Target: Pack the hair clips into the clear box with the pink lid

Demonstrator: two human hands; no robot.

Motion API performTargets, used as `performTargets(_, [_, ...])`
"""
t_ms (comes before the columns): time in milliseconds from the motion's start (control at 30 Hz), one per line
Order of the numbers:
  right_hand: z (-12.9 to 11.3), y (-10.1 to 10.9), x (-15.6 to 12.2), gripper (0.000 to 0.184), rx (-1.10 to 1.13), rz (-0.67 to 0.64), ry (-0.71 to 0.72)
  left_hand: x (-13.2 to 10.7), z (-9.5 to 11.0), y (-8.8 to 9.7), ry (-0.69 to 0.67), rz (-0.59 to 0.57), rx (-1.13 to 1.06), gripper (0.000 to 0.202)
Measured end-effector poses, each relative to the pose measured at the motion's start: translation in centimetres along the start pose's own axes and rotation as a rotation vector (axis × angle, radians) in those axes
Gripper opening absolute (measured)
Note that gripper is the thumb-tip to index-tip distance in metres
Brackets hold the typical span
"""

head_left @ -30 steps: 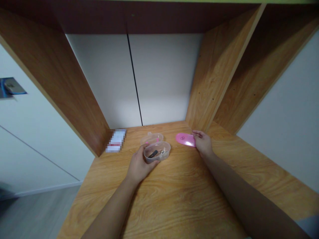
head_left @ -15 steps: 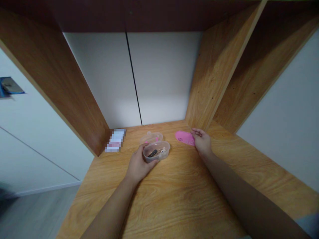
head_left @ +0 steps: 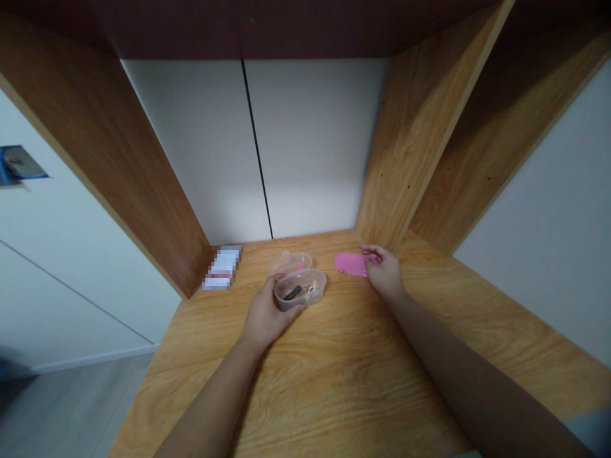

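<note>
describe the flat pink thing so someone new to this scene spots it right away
On the wooden desktop, look toward the back, right of the open clear box. The right hand there holds a flat, round-ended pink piece. Unlike the see-through box, it is pink nearly all over.

Item: one head-worn view, wide. Looks from above and behind your bare left hand (head_left: 268,313) and bare right hand (head_left: 386,273), forward and down across the wood-grain brown tabletop (head_left: 329,388) to the flat white back panel (head_left: 315,146). Your forearms (head_left: 214,385) nearest; grey floor (head_left: 90,407) enters lower left.
</note>
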State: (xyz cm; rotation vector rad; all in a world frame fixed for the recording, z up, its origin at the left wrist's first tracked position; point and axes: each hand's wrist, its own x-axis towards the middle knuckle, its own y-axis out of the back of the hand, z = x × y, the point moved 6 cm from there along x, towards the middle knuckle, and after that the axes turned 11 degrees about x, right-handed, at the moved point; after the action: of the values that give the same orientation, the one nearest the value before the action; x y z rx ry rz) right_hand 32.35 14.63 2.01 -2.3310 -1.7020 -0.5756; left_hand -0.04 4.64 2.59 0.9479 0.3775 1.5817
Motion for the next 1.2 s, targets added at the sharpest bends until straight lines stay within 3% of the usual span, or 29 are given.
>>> performTargets(300, [-0.7, -0.6, 0.1, 0.048, -0.383, -0.302, -0.063, 0.0, -0.2, -0.2, 0.0, -0.017, -0.009, 0.075])
performTargets(767, [-3.6, -1.3, -1.3, 0.032, -0.53, -0.391, -0.023, 0.0, -0.4, -0.4, 0.006, -0.04, -0.006, 0.078])
performTargets(1033, [-4.0, -1.1, -1.4, 0.031, -0.525, -0.345, 0.025, 0.0, -0.3, -0.2, 0.005, -0.024, 0.016, 0.076])
performTargets(1200, [-3.4, 0.3, -0.8, 0.035, -0.422, -0.114, 0.004, 0.0, 0.0, -0.1, 0.003, -0.02, 0.003, 0.073])
